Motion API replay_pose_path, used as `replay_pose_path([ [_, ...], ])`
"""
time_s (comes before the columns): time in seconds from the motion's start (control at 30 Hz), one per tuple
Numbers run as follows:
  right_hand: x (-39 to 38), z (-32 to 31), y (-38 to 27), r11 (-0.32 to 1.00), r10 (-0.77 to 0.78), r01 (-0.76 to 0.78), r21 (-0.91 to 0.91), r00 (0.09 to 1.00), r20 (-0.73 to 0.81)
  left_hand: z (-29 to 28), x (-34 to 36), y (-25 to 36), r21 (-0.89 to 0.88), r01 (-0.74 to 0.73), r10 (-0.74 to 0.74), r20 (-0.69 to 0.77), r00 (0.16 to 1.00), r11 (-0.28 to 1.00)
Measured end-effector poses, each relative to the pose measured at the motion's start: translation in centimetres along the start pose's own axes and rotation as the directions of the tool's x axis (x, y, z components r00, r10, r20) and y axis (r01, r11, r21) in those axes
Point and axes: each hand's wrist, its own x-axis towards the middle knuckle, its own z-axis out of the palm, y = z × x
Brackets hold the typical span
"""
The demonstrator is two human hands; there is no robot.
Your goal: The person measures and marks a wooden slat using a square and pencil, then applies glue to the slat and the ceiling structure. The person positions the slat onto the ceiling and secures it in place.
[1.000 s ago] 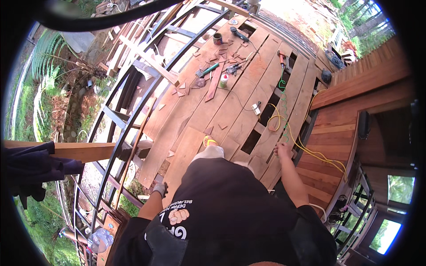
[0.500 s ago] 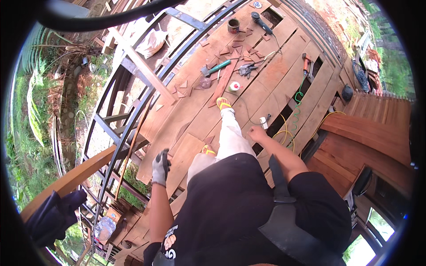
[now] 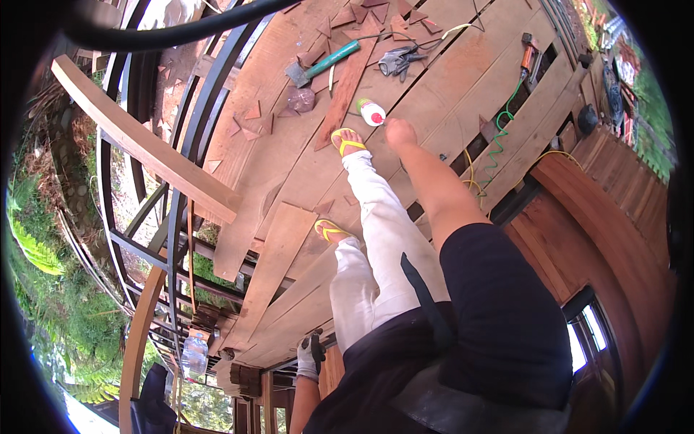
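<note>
My bare right hand (image 3: 400, 134) is stretched forward over the deck, its fingers curled in and nothing visible in them. In the picture it comes right beside the red tip of a white-and-green squeeze bottle (image 3: 372, 113); I cannot tell whether they touch. My left hand (image 3: 311, 356), in a grey glove with dark fingers, hangs low at my left side. Its fingers are small and partly hidden. Ahead of my feet lie a green-handled hammer (image 3: 329, 61), a reddish wooden board (image 3: 347, 98) and a grey work glove (image 3: 397, 62).
Triangular wood offcuts (image 3: 253, 124) are scattered over the plank deck (image 3: 289, 163), which has open gaps. An orange air tool (image 3: 528, 54) with a coiled green hose (image 3: 499, 141) lies right. Left are a curved black metal frame (image 3: 177, 217) and a slanting timber (image 3: 148, 145).
I have moved forward and my view has turned; the hammer and bottle appear closer. My right hand has reached forward to beside the bottle. My left hand sits lower in the picture.
</note>
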Motion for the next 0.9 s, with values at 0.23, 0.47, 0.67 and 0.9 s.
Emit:
replay_pose_path([
  [0.23,-8.4,-0.8,-1.6,0.978,-0.199,0.199,0.068,0.980,-0.010,3.2,-4.4,3.1,-0.185,-0.217,0.216,-0.026,0.976,0.958],
  [0.47,-19.6,-4.9,2.9,0.891,-0.411,0.427,-0.157,0.903,0.127,5.2,-6.4,-8.5,-0.490,-0.360,0.340,-0.133,0.931,0.794],
  [0.67,-27.3,-4.5,-3.2,0.870,-0.279,0.434,-0.235,0.826,0.489,7.2,-1.8,-22.6,-0.683,-0.530,0.259,-0.466,0.846,0.503],
  [0.9,-38.4,9.8,-16.4,0.096,-0.436,0.816,-0.570,0.550,0.713,21.3,6.7,-46.9,-0.988,-0.098,-0.291,-0.130,0.948,0.120],
])
